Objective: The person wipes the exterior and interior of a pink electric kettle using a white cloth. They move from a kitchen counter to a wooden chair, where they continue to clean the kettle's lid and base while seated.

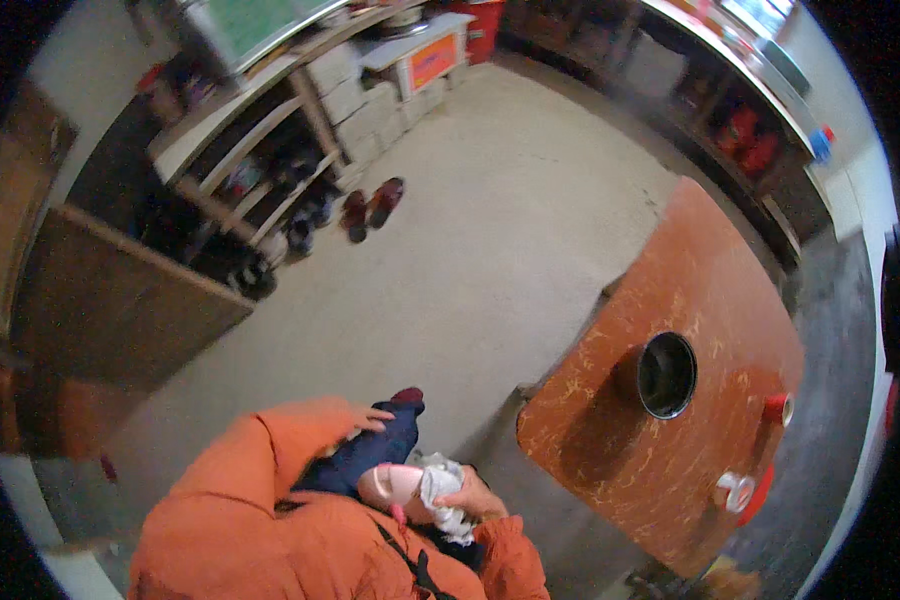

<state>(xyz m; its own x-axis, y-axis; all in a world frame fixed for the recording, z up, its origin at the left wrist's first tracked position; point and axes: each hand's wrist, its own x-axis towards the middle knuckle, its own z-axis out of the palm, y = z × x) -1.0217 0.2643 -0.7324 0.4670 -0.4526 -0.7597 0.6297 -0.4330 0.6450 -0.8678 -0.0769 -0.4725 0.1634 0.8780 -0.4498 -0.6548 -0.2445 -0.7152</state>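
Most of what lies below me is bare concrete floor [490,200], running from my feet up to the shelves [260,160] along its far left edge and the long counter [740,60] along its far right edge. Next in size is the worktop [670,300], a reddish-brown scratched board standing to my right, with a round black hole [666,375] near its middle. A small red cup [778,408] stands close to the worktop's right edge, and a white and red roll of tape [738,492] lies near its lower right corner. A pair of dark red slippers [370,205] sits on the floor just in front of the shelves.

My orange jacket sleeves come in from the lower edge. My left hand [368,417] rests flat with loose, open fingers on my dark blue trouser leg, holding nothing. My right hand [470,497] is closed around a crumpled white cloth [440,485], pressing it against a pale pink rounded object [390,485] at my lap, well clear of the worktop's near left corner. What the pink object is I cannot tell.
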